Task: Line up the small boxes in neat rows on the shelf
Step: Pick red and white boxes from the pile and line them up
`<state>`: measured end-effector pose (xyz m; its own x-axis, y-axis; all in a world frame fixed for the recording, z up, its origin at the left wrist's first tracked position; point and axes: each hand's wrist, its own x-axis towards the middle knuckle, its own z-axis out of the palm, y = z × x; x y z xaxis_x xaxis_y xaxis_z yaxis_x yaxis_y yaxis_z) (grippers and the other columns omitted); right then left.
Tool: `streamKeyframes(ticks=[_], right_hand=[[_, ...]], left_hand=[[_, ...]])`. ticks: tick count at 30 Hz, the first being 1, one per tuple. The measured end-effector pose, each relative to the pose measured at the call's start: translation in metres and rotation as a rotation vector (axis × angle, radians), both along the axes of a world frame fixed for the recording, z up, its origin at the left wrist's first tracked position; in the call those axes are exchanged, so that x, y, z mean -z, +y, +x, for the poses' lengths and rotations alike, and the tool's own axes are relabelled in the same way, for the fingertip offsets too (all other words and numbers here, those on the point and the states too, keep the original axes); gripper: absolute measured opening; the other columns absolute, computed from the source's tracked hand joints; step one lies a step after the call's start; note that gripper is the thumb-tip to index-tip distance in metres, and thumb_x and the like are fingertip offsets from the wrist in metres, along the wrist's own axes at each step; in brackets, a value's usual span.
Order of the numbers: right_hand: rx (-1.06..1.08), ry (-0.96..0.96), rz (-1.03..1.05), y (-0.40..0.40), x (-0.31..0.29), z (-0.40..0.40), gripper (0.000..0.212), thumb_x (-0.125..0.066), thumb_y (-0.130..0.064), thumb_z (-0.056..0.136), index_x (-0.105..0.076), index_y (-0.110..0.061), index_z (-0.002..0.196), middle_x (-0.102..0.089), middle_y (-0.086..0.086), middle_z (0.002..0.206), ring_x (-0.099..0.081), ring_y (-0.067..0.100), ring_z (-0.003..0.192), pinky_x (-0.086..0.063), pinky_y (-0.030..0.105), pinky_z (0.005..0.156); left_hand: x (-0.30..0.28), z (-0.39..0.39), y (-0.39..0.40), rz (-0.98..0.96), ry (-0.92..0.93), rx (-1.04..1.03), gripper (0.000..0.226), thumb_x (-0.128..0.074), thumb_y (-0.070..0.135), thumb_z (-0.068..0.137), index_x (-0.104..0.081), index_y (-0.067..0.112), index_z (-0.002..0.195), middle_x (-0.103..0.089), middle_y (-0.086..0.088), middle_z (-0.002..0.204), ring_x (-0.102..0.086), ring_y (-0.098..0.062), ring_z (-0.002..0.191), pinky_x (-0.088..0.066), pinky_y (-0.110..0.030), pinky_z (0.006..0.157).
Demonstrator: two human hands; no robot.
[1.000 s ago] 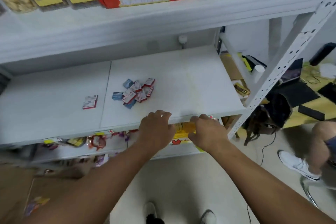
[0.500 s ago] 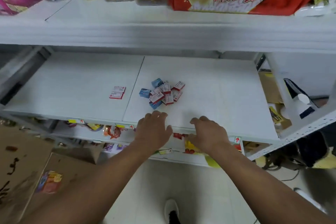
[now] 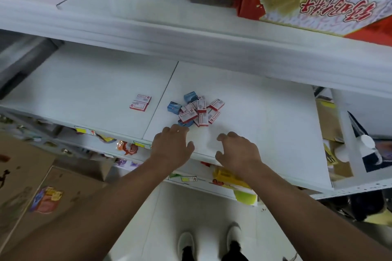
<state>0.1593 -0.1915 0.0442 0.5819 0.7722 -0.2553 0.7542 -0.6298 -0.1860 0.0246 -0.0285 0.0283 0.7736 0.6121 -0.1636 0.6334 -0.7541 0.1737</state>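
Grip: both hands, left (image 3: 172, 148) and right (image 3: 238, 151), were loosely spread, holding nothing.
Change: they had advanced from the shelf (image 3: 275, 133) edge toward the pile (image 3: 196, 110).
Meaning: sorting was about to begin.

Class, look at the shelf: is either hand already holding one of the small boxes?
No: the left hand and right hand hover with empty fingers at the shelf edge, short of the pile of small boxes.

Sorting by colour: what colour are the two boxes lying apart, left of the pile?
White with red edges, seen in the head view: the two boxes.
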Motion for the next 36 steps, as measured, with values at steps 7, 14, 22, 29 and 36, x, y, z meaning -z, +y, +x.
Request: streamKeyframes(ticks=[7, 14, 22, 29, 36], right_hand=[[-0.127, 0.015, 0.068, 0.004, 0.016, 0.028, 0.045, -0.065, -0.041, 0.094, -0.055, -0.035, 0.138, -0.063, -0.010, 0.120, -0.066, 0.014, 0.097, -0.055, 0.031, 0.078], [-0.289, -0.014, 0.081, 0.021, 0.036, 0.079, 0.049, -0.073, -0.036, 0.090, -0.056, -0.032, 0.136, -0.065, -0.008, 0.125, -0.068, 0.015, 0.099, -0.054, 0.025, 0.081], [-0.388, -0.088, 0.095, 0.062, 0.054, 0.100, 0.067, -0.079, -0.026, 0.088, -0.048, -0.031, 0.146, -0.055, -0.002, 0.147, -0.063, 0.022, 0.120, -0.060, 0.037, 0.089], [-0.425, -0.169, 0.123, 0.096, 0.084, 0.108, 0.080, -0.081, -0.018, 0.084, -0.041, -0.036, 0.150, -0.049, 0.005, 0.142, -0.052, 0.027, 0.126, -0.062, 0.043, 0.084], [-0.578, -0.391, 0.114, 0.118, 0.096, 0.118, 0.065, -0.089, -0.023, 0.073, -0.063, -0.035, 0.131, -0.054, 0.008, 0.123, -0.049, 0.030, 0.113, -0.058, 0.047, 0.079]], left_hand=[[-0.005, 0.011, -0.013, 0.026, 0.046, -0.107, 0.058, -0.051, 0.052, 0.103, -0.050, 0.024, 0.153, -0.057, -0.004, 0.146, -0.055, -0.027, 0.126, -0.052, -0.041, 0.097], [-0.003, 0.033, -0.035, 0.044, 0.111, -0.223, 0.060, -0.051, 0.052, 0.102, -0.048, 0.024, 0.154, -0.056, -0.004, 0.148, -0.054, -0.028, 0.130, -0.053, -0.045, 0.099], [0.007, 0.058, -0.010, 0.106, 0.084, -0.222, 0.055, -0.055, 0.046, 0.102, -0.049, 0.021, 0.150, -0.058, -0.005, 0.141, -0.056, -0.027, 0.124, -0.052, -0.043, 0.096], [0.044, 0.080, 0.044, 0.087, 0.008, -0.252, 0.065, -0.063, 0.053, 0.100, -0.045, 0.019, 0.153, -0.056, -0.008, 0.144, -0.055, -0.029, 0.125, -0.051, -0.044, 0.099], [0.076, 0.089, 0.064, 0.079, -0.019, -0.183, 0.055, -0.067, 0.045, 0.101, -0.052, 0.023, 0.148, -0.057, -0.006, 0.145, -0.055, -0.028, 0.123, -0.053, -0.043, 0.098]])
